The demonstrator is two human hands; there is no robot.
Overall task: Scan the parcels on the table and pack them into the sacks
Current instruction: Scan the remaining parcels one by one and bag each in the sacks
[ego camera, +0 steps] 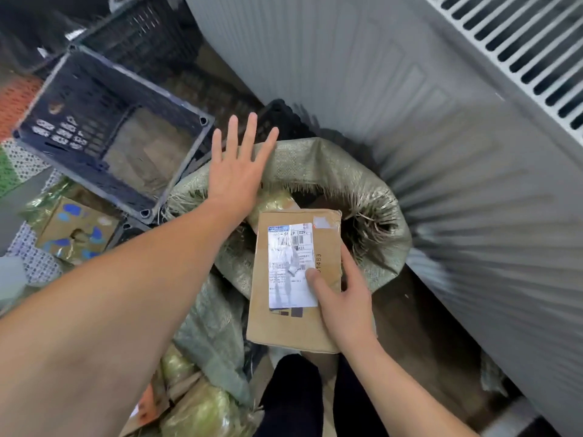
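A flat brown cardboard parcel (290, 323) with a white barcode label faces up over the open mouth of a woven green-grey sack (334, 171). My right hand (344, 298) grips the parcel's near right edge, thumb on the label. My left hand (236, 165) is spread flat, fingers apart, over the sack's far left rim and holds nothing. The sack's frayed rim is folded outward, and its inside is dark, with a pale wrapped item showing near the parcel's top.
A dark plastic crate (104, 127) lies tilted at the left, with another behind it. A printed cardboard box (75, 231) sits at lower left. More sacks with wrapped goods (202, 402) lie at my feet. A grey ribbed panel (457, 137) stands on the right.
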